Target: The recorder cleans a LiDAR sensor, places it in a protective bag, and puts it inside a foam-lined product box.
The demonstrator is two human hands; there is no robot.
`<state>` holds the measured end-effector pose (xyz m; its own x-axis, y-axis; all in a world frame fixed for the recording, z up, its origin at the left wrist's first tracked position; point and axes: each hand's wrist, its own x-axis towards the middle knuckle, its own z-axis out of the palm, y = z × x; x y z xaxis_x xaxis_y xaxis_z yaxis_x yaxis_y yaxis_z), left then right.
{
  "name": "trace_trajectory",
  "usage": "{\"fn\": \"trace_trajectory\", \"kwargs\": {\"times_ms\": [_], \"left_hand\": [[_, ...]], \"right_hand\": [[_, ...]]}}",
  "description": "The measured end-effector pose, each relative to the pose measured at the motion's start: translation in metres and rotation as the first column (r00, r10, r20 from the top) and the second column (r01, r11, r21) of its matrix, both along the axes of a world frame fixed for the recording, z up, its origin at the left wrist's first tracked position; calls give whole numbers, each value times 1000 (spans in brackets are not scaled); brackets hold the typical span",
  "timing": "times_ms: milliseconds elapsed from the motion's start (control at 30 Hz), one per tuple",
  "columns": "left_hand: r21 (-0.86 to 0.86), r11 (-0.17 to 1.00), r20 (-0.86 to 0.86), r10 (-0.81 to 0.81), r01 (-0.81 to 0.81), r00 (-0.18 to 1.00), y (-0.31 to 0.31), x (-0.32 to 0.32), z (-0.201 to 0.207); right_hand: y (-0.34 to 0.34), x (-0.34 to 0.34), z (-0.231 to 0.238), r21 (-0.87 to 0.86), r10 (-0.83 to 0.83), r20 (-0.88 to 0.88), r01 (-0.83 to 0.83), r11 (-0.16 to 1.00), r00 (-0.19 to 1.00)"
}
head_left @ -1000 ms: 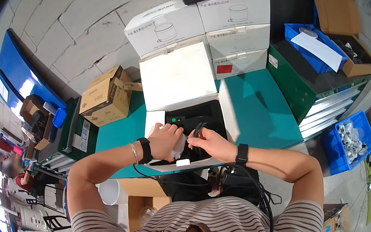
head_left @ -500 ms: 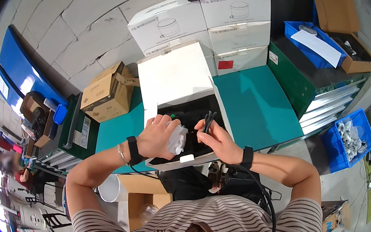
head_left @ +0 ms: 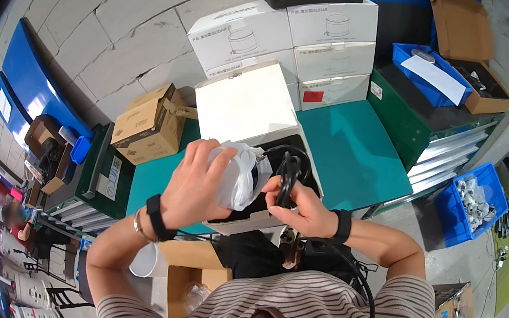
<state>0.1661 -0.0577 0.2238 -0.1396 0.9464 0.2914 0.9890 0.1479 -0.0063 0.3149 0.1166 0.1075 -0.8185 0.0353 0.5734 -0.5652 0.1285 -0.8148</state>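
Note:
My left hand is closed round a rounded thing in white plastic wrap, held up over the open white box. What the wrap covers is mostly hidden; a dark part shows at its right side. In my right hand is a bundled black cable, pinched between thumb and fingers. A loop of the cable runs from the bundle towards the wrapped thing. Below both hands, black foam lines the box, whose lid stands raised at the back.
White cartons are stacked behind the box on the green table. A brown carton stands at the left, a green drawer cabinet at the right. On the floor are a blue crate and an opened cardboard box.
My left hand has lifted the white-wrapped thing up out of the box, showing more of it. The right hand has raised the black cable bundle, and a cable loop now shows between them.

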Motion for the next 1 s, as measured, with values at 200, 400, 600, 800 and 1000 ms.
{"fn": "trace_trajectory", "kwargs": {"times_ms": [200,400,600,800,1000], "left_hand": [[116,991,-31,-68,71,997,5,56,18],[131,944,65,-314,304,947,71,89,16],[39,907,57,-422,420,905,188,93,-36],[-304,925,33,-230,229,973,255,85,-86],[-569,821,36,-41,54,999,270,71,-100]], "right_hand": [[27,58,32,193,-159,-386,248,949,909],[66,126,23,297,-384,-355,492,818,853],[109,157,-18,-40,-638,59,640,767,768],[157,137,-64,83,-604,172,599,796,779],[180,109,-86,158,-531,265,507,847,805]]}}
